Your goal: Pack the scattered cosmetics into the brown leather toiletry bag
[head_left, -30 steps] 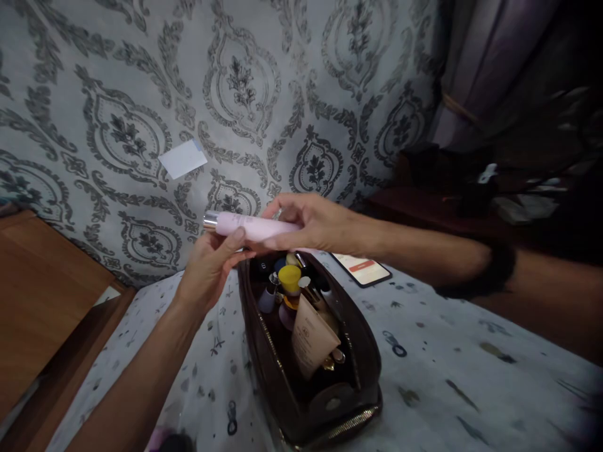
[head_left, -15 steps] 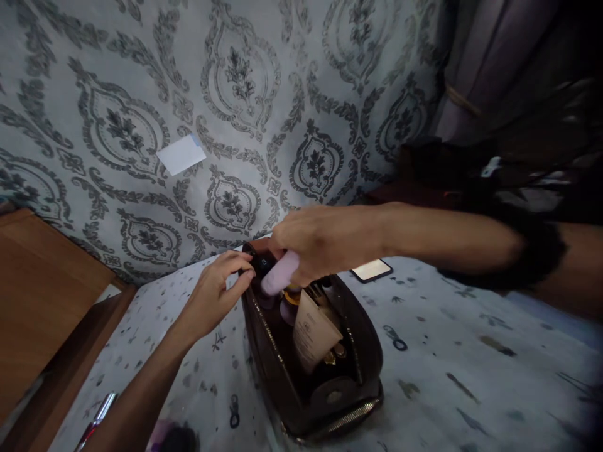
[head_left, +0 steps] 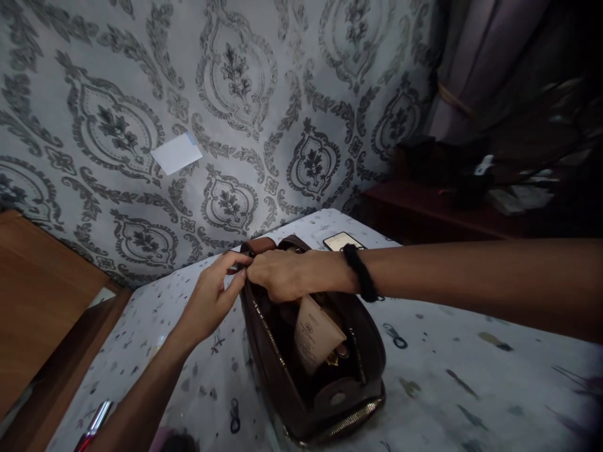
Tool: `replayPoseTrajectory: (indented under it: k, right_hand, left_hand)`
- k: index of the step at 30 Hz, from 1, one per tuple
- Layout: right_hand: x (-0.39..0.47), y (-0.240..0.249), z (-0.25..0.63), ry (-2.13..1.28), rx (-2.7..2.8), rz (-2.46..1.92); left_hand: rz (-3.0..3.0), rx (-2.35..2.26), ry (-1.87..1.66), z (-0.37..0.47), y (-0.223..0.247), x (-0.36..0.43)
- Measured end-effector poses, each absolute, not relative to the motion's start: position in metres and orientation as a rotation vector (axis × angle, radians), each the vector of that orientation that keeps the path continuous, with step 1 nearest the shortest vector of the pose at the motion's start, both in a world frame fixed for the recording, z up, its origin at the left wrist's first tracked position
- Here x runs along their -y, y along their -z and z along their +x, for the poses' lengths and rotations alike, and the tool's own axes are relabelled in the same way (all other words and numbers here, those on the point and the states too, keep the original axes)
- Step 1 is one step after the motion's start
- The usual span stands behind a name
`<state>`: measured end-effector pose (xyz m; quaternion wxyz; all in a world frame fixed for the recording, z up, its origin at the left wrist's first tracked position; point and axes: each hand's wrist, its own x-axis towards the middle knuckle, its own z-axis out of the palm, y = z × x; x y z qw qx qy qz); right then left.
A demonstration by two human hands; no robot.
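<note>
A dark brown zippered bag (head_left: 264, 351) stands unzipped on the patterned cloth. At its far left rim my left hand (head_left: 214, 292) is closed, thumb and fingers pinching the edge. My right hand (head_left: 282, 276) reaches into the bag's far end, right beside the left fingertips. Its knuckles are bent and its fingertips are hidden below the rim, so what they hold cannot be made out. A beige tube (head_left: 313, 333) with small print leans upright in the middle of the bag. Small gold-coloured items (head_left: 333, 358) lie near it, partly in shadow.
A phone (head_left: 343, 241) with a lit screen lies beyond the bag. A shiny tube with red (head_left: 97, 420) lies at lower left. A wooden panel (head_left: 42, 295) stands left, and a dark red surface (head_left: 424, 204) with objects is at back right. Patterned wallpaper (head_left: 235, 125) rises behind.
My right hand has moved left and down into the bag's far end. The pale pink object it held is now out of sight. My left hand stays at the rim.
</note>
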<state>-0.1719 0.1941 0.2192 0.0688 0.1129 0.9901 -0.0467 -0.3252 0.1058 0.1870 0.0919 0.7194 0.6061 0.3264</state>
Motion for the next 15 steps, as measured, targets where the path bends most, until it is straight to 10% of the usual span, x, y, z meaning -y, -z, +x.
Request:
replayPoseTrajectory:
  k: [15]
  right_hand:
    - [-0.246,-0.189,-0.181,0.183,-3.116,-0.127]
  left_hand:
    - [2.075,-1.722,-1.021,-0.329,-0.180,-0.105]
